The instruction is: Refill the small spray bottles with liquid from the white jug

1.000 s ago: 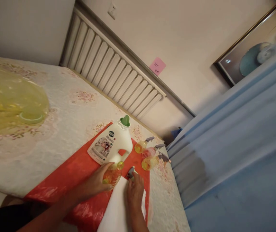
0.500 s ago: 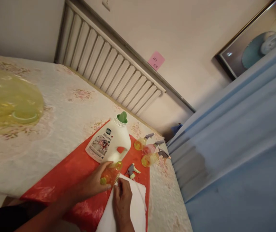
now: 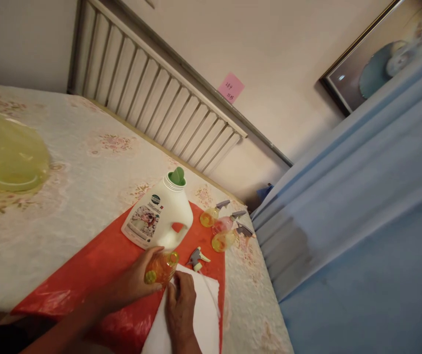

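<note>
Holding small orange bottle (image 3: 160,268) on red sheet (image 3: 96,265), left hand (image 3: 137,280) wrapped round it | right hand (image 3: 179,307) flat, pressing white cloth (image 3: 203,314) against bottle | trigger head (image 3: 196,257) off, lying beside | three sprayers (image 3: 223,227) assembled | wiping underway, recapping left
</note>
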A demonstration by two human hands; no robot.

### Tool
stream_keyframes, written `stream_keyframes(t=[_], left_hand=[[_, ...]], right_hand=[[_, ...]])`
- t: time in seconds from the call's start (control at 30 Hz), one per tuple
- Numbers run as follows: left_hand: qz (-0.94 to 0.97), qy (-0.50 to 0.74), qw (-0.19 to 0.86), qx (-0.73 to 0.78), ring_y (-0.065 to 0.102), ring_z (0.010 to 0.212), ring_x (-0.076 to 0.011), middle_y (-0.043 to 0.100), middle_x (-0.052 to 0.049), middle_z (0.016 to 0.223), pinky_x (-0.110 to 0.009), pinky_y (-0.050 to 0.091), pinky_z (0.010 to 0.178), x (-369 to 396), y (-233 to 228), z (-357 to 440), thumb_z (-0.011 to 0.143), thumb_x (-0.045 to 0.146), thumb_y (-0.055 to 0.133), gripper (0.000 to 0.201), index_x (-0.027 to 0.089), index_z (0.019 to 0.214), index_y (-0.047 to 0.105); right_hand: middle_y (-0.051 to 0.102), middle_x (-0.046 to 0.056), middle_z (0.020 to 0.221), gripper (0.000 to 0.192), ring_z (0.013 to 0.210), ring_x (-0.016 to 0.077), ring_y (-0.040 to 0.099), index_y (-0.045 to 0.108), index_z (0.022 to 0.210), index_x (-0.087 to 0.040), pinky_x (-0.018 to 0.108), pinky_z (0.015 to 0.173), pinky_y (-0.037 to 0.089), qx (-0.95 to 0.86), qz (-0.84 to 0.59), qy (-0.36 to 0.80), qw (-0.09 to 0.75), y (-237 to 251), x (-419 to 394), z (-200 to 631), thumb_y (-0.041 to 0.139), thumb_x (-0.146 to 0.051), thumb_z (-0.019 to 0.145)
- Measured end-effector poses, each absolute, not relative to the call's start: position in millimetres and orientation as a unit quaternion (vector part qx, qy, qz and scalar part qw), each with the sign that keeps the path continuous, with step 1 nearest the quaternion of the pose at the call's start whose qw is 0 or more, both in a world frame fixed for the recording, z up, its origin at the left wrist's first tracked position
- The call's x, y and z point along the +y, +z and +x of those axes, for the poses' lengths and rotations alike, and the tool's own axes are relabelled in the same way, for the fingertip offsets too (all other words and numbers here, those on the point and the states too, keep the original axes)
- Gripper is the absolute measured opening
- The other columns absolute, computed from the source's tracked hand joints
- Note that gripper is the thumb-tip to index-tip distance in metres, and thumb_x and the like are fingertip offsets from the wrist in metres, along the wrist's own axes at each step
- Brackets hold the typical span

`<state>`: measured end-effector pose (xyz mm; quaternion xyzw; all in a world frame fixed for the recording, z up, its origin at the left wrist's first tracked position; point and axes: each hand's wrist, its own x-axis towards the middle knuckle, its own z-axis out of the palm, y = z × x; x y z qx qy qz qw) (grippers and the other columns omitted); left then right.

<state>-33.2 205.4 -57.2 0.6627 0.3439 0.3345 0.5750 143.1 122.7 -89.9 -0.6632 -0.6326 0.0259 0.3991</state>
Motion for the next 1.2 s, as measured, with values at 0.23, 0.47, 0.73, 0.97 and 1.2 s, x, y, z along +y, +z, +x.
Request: stream_keyframes(t=[0.23,0.47,0.73,0.97,1.2], left_hand=[[0.676,0.341,0.559,0.337,0.048,0.133,-0.0301,0.046,-0.011,0.148,-0.04,0.044,0.107,207.2,-65.0,-34.9,0.072,0.034,0.073,0.081,0.024,0.141,0.031],[0.681,0.345,0.547,0.345,0.049,0.132,-0.0311,0.049,-0.01,0.145,-0.04,0.046,0.105,205.1,-53.6,-36.6,0.066,0.022,0.069,0.082,0.023,0.139,0.033],[0.688,0.339,0.543,0.342,0.05,0.13,-0.0311,0.047,-0.012,0.145,-0.041,0.047,0.104,202.4,-53.5,-34.1,0.066,0.02,0.068,0.08,0.023,0.139,0.033],[0.708,0.326,0.538,0.322,0.05,0.129,-0.0294,0.053,-0.008,0.14,-0.039,0.044,0.106,200.0,-41.9,-38.0,0.062,0.014,0.066,0.078,0.024,0.136,0.04],[0.692,0.337,0.531,0.355,0.053,0.126,-0.0299,0.055,-0.011,0.139,-0.039,0.045,0.104,201.4,-40.9,-35.2,0.065,0.021,0.069,0.075,0.02,0.135,0.043]], right_hand=[[0.064,0.007,0.096,0.019,0.088,0.0231,0.061,0.06,0.105,-0.022,0.037,0.08,0.052,-0.633,-0.663,0.019,0.399,-87.7,123.4,141.8,0.052,-0.017,0.088],[0.065,0.007,0.095,0.02,0.088,0.0231,0.061,0.061,0.104,-0.022,0.037,0.08,0.052,-0.634,-0.661,0.004,0.4,-89.0,123.2,141.3,0.053,-0.015,0.087],[0.064,0.006,0.093,0.018,0.085,0.0222,0.061,0.061,0.102,-0.022,0.035,0.078,0.052,-0.636,-0.659,0.002,0.402,-90.1,124.5,142.8,0.053,-0.016,0.087],[0.066,0.007,0.094,0.02,0.087,0.0222,0.062,0.062,0.103,-0.022,0.035,0.079,0.052,-0.634,-0.656,0.002,0.41,-86.7,123.8,141.7,0.053,-0.015,0.087],[0.065,0.007,0.095,0.021,0.087,0.0224,0.062,0.062,0.105,-0.021,0.036,0.08,0.052,-0.635,-0.658,0.005,0.405,-87.6,123.2,141.8,0.053,-0.015,0.087]])
